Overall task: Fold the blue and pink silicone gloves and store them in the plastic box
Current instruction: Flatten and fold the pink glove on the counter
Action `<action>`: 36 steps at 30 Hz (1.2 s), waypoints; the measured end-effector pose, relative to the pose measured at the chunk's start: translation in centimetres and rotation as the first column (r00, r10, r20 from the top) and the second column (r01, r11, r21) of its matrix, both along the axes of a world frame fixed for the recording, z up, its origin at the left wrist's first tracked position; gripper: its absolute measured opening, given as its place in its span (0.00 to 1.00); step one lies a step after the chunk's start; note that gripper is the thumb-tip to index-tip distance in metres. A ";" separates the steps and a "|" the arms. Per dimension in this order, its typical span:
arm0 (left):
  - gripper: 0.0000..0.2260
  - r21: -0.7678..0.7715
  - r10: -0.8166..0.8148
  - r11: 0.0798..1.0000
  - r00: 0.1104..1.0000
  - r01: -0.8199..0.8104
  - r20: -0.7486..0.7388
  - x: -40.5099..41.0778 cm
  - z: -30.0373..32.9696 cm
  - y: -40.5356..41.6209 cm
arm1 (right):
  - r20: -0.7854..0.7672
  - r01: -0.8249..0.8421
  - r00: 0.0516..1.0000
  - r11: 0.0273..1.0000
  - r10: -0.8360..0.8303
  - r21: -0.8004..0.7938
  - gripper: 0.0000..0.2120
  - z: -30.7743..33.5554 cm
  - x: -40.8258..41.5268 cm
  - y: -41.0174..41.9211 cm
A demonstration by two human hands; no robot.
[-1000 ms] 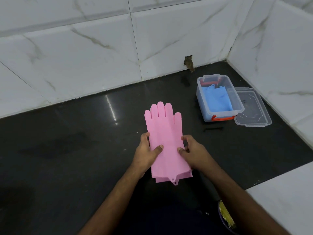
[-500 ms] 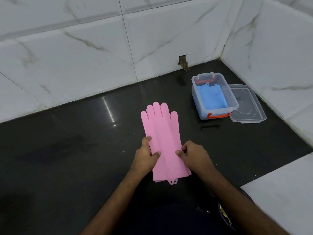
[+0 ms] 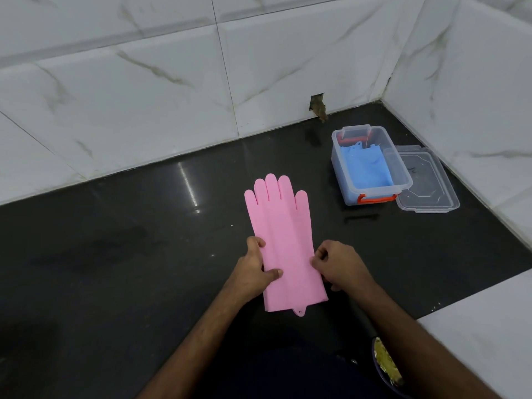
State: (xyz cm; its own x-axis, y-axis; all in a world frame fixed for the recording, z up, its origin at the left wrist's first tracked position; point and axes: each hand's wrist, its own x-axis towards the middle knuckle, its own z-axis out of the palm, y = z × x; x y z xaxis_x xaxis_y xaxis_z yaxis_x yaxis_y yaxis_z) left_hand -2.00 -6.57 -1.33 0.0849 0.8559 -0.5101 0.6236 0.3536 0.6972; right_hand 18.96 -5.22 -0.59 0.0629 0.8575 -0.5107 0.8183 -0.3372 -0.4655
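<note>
The pink silicone gloves [image 3: 283,240] lie flat and stacked on the dark counter, fingers pointing away from me. My left hand [image 3: 253,269] pinches their left edge with the thumb on top. My right hand [image 3: 338,264] grips the right edge near the cuff, fingers curled. The clear plastic box [image 3: 403,168] with orange latches stands open at the back right. Folded blue gloves [image 3: 367,168] lie inside it.
The box's clear lid [image 3: 426,182] lies flat right beside the box, near the corner. White marble tile walls close the counter at the back and right. A small hole [image 3: 316,103] shows in the back wall. A dark bowl [image 3: 387,367] sits near my right forearm.
Both hands have shifted from resting thumbs on the pink gloves to pinching their side edges. The view has moved slightly; the gloves stay flat in place.
</note>
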 end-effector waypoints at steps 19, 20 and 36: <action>0.13 0.189 0.131 0.980 0.930 -0.069 -0.344 -0.5 0.3 -0.2 | 0.113 -0.138 0.987 0.969 0.116 0.207 0.07 -1.1 -0.9 0.0; 0.11 0.221 0.125 0.974 0.927 -0.047 -0.353 -0.8 0.3 -0.2 | 0.101 -0.145 0.987 0.963 0.125 0.228 0.06 -1.1 -0.7 0.0; 0.14 0.556 -0.296 0.709 0.899 0.433 -0.322 -6.3 -2.4 -2.2 | 0.187 -0.614 0.776 0.655 0.602 0.439 0.15 -1.9 5.4 -0.3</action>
State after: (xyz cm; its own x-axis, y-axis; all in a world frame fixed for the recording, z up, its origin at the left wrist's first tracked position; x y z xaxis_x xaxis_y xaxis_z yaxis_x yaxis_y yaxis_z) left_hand -8.32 -8.75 -3.70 0.4145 0.9082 0.0582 0.7584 -0.3801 0.5295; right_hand 24.37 -5.55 -2.46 -0.5505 0.8327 -0.0602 0.7762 0.4839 -0.4041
